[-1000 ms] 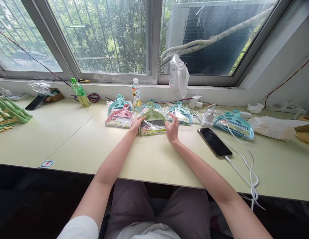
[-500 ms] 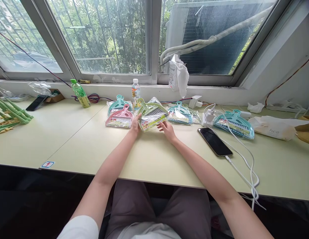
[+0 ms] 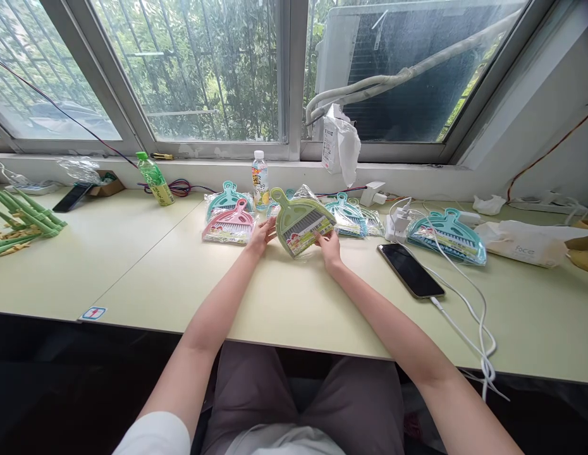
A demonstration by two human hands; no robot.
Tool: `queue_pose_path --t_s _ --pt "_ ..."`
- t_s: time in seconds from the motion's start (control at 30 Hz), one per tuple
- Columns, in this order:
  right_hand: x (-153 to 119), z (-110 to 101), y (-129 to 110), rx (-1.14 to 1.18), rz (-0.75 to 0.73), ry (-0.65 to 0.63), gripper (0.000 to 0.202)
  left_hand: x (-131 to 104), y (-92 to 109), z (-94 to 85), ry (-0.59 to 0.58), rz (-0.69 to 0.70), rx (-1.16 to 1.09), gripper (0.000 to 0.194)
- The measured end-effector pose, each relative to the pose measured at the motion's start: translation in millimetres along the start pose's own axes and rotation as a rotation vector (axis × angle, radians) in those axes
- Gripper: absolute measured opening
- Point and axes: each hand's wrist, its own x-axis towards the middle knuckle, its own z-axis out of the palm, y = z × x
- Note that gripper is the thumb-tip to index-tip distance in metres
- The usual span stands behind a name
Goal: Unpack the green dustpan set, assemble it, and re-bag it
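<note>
- Hands meet at a green dustpan set in crinkly clear wrap; the right hand pinches its lower right corner with closed fingers; the left hand lies loosely curled, fingertips at the pack's left edge, grip unclear
- Green set tilted up off the pale, smooth worktop, flat fan-shaped pan facing the camera, looped handle pointing up-left
- Pink set lies flat just left of it; teal set behind that, also wrapped in glossy film
- More teal sets to the right; a larger teal one lies under white cables
- Glossy black phone lies flat near the right forearm
</note>
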Motion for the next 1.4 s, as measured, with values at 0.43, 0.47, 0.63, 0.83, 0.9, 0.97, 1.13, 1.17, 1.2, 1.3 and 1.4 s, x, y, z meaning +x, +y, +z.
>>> queue_pose_path --t_s 0.43,0.47,0.63,0.83,0.9,0.97,1.13,1.17,1.2,1.3,1.4 --pt "-1.5 -2.7 -10.3 0.253 0.104 -0.11 0.039 0.6 7.9 -1.9 0.24 0.02 0.027 0.018" --pt "-2.0 -2.9 -11.7 0.253 0.1 -0.094 0.04 1.0 8.9 -2.6 0.246 0.037 0.021 0.019" --pt "-4.3 -2.2 -16.2 0.26 0.084 -0.038 0.034 2.2 9.7 -1.0 0.301 0.071 0.012 0.02" --pt "2.3 -8.3 -18.1 0.249 0.098 -0.068 0.03 -1.9 12.3 2.0 0.473 0.331 0.325 0.028" --pt "4.7 -10.8 -20.9 0.208 0.088 -0.14 0.034 -5.8 17.8 3.4 0.457 0.526 0.6 0.029" --pt "5.6 -11.9 -23.8 0.157 0.074 -0.204 0.038 -9.3 23.5 5.4 0.395 0.611 0.839 0.031" --pt "4.3 -11.9 -25.5 0.116 0.102 -0.273 0.038 -11.1 27.5 7.5 0.359 0.487 1.045 0.033" --pt "4.1 -12.0 -24.9 0.116 0.125 -0.266 0.036 -11.1 26.6 7.6 0.351 0.467 1.061 0.03" --pt "4.1 -12.3 -24.3 0.115 0.145 -0.261 0.034 -11.3 25.4 7.9 0.351 0.46 1.064 0.026" --pt "4.4 -13.7 -23.2 0.125 0.174 -0.292 0.029 -13.7 22.1 11.1 0.361 0.492 1.024 0.02" --pt "5.1 -15.5 -22.4 0.148 0.208 -0.33 0.03 -16.6 19.9 15.1 0.366 0.518 1.028 0.017"
